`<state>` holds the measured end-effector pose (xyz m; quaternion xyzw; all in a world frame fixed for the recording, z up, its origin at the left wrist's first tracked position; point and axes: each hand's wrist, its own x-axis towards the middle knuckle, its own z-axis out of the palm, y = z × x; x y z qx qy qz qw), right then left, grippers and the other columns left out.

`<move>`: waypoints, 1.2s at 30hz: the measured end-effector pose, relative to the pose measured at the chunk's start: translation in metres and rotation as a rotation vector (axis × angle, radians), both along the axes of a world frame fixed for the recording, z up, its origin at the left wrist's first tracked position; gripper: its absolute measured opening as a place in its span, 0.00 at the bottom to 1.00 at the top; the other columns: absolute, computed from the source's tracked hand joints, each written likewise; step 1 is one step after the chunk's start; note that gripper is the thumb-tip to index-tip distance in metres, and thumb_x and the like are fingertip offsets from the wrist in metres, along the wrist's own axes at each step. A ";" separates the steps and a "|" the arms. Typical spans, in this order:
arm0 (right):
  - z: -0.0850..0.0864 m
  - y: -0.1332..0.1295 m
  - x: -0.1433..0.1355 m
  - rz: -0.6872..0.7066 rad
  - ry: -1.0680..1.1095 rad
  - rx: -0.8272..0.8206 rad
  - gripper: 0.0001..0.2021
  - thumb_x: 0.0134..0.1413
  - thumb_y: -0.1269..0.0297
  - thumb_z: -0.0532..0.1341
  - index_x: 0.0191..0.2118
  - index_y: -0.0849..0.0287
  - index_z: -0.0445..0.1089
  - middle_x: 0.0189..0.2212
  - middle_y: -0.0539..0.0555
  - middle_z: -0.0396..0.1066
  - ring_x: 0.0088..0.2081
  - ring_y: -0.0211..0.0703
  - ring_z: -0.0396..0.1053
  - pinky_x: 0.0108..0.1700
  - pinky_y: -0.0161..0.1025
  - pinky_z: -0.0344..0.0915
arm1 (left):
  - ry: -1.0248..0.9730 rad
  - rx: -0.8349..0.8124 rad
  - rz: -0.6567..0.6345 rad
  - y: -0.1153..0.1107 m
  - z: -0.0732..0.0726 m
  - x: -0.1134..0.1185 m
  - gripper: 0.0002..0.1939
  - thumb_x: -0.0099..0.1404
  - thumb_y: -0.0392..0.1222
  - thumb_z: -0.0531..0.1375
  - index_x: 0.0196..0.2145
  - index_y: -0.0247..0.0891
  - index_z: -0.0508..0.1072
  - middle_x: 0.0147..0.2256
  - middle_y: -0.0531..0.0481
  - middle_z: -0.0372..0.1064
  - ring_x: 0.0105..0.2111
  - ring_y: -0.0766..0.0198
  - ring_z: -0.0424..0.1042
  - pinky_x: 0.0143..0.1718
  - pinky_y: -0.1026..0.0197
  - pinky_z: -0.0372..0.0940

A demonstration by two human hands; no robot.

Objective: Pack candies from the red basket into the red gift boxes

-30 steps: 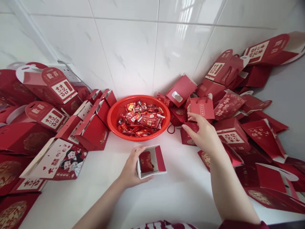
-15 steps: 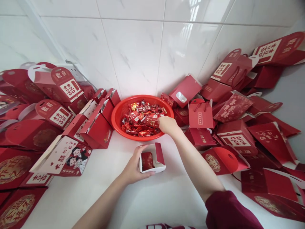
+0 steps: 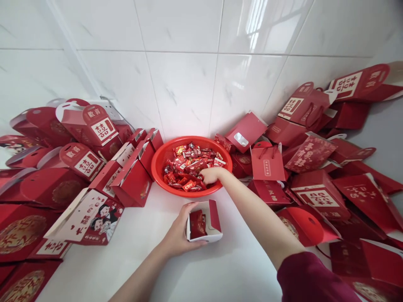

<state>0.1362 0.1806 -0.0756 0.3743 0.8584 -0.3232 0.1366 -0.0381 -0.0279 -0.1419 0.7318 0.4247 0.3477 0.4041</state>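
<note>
Head view: the left hand (image 3: 181, 233) cups a small open box (image 3: 204, 221) on the white counter (image 3: 220, 268), near centre, fingers wrapped round its left wall, mouth tilted up. One red packet (image 3: 197, 223) already lies inside. Just beyond it sits the red basin (image 3: 159, 165), heaped with wrapped sweets (image 3: 189, 165). The right hand (image 3: 210, 175) is down in that heap at the near right, fingers curled into the wrappers; whether they have closed on a sweet I cannot tell, the knuckles hide it. Filled boxes (image 3: 91, 126) crowd the left, flat empty bags (image 3: 267, 161) sprawl on the right. This looks like the filling step: picking sweets for the box. The next move calls for a firm pinch, then a short carry back to the box's open mouth.
</note>
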 end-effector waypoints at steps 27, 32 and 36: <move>0.009 0.013 -0.041 -0.352 0.492 0.435 0.08 0.57 0.64 0.67 0.40 0.61 0.74 0.43 0.56 0.76 0.48 0.48 0.73 0.54 0.50 0.65 | 0.075 0.090 -0.010 0.002 -0.002 0.000 0.53 0.50 0.50 0.73 0.66 0.48 0.49 0.62 0.40 0.52 0.61 0.42 0.59 0.60 0.43 0.60; 0.004 0.002 -0.025 -0.328 0.575 0.447 0.07 0.57 0.75 0.63 0.38 0.59 0.78 0.41 0.54 0.79 0.48 0.47 0.74 0.56 0.43 0.64 | 0.121 0.186 -0.026 0.000 0.000 0.002 0.52 0.51 0.50 0.72 0.66 0.48 0.48 0.61 0.39 0.52 0.62 0.44 0.58 0.60 0.44 0.60; 0.021 -0.040 0.000 -0.394 0.758 0.499 0.13 0.65 0.71 0.55 0.50 0.58 0.74 0.51 0.54 0.75 0.55 0.44 0.70 0.60 0.42 0.61 | 0.128 0.315 -0.036 0.000 -0.001 0.004 0.53 0.51 0.49 0.72 0.67 0.48 0.47 0.61 0.38 0.52 0.63 0.43 0.55 0.61 0.42 0.58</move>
